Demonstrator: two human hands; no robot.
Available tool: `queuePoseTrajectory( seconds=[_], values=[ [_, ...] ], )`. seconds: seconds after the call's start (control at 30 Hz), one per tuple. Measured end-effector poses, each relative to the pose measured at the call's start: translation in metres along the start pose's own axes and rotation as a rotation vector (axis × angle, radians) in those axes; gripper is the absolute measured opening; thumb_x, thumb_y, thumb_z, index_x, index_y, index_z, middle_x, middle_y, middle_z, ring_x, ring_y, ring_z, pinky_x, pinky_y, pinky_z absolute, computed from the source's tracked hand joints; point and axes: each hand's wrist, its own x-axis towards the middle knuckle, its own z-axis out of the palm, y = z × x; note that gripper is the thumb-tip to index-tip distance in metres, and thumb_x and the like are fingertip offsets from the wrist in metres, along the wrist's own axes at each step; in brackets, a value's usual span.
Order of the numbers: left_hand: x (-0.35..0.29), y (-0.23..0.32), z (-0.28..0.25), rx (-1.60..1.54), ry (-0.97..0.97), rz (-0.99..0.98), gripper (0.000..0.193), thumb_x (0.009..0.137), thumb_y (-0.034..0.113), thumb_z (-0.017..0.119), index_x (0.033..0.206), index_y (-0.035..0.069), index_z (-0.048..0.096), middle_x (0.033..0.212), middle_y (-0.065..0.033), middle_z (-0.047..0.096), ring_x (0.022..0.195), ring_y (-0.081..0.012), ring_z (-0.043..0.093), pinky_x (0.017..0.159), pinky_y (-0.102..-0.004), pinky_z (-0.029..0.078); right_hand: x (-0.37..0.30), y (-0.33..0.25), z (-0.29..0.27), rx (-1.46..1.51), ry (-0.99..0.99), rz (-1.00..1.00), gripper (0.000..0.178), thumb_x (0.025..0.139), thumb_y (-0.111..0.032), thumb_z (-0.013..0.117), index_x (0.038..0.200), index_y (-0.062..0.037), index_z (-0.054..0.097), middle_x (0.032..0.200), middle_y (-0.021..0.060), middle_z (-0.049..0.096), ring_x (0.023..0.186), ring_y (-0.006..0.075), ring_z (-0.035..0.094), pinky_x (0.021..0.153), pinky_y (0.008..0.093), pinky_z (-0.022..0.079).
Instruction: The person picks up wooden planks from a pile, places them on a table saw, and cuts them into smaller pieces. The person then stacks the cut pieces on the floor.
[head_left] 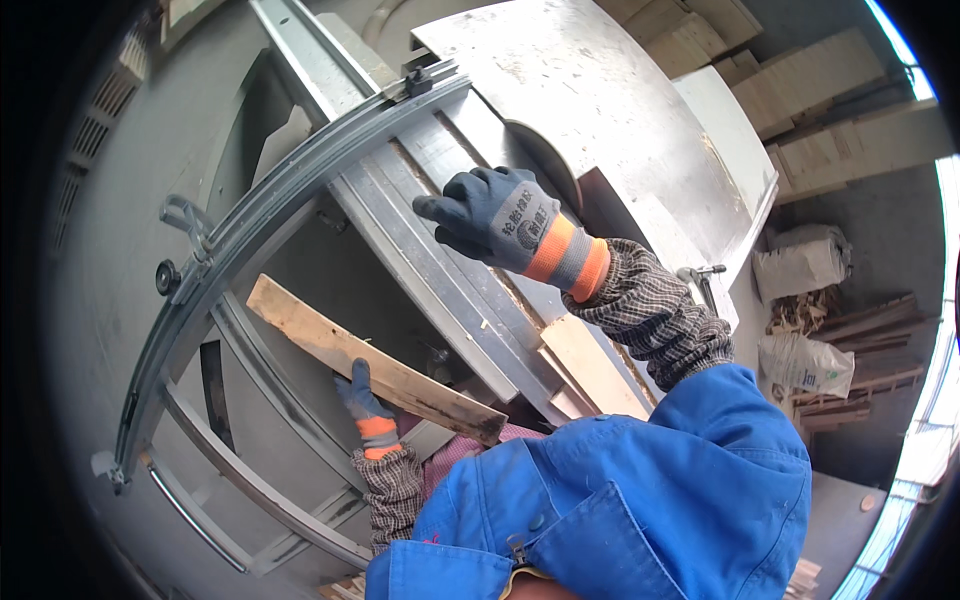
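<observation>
My left hand (364, 398), in a grey-blue glove with an orange cuff, is closed round the edge of a long narrow wooden board (370, 355) with dark, rough edges. The board lies slantwise over the frame's gap, one end close to my body. Above the metal saw table (430, 165), my right hand (505, 220) is raised in a matching glove. Its index finger points left while the other fingers curl loosely, and nothing shows in it. Beyond that hand stands a dark curved, disc-like edge (548, 158). Pale wood pieces (590, 365) lie on the table near my right forearm.
A curved-looking metal rail (300, 165) with clamps runs along the frame's left side. A broad pale panel (590, 70) covers the far part of the machine. Stacked boards (810, 85), white sacks (805, 270) and wood offcuts (880, 325) lie on the right.
</observation>
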Motion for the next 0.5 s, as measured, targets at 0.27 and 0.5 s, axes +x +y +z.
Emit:
queuePoseTrajectory(
  seconds=[0.27, 0.5],
  values=[
    [-0.042, 0.003, -0.006, -0.033, -0.186, 0.143, 0.056, 0.085, 0.023, 0.068, 0.126, -0.002, 0.041, 0.115, -0.0142, 0.055, 0.098, -0.025, 0.058, 0.085, -0.036, 0.051, -0.244, -0.046, -0.093, 0.317, 0.539, 0.568, 0.018, 0.08, -0.021, 0.072, 0.092, -0.0076, 0.067, 0.088, 0.01, 0.066, 0.081, 0.0253, 0.064, 0.069, 0.0339, 0.053],
    [-0.133, -0.032, 0.039, 0.211, -0.217, 0.03, 0.063, 0.083, 0.042, 0.067, 0.123, 0.0, 0.043, 0.115, -0.017, 0.055, 0.097, -0.0293, 0.06, 0.083, -0.0427, 0.053, -0.556, -0.119, -0.077, 0.917, 1.371, 1.387, 0.023, 0.082, -0.023, 0.071, 0.092, -0.0036, 0.064, 0.077, 0.0032, 0.064, 0.064, 0.0077, 0.059, 0.059, 0.02, 0.049]
  ],
)
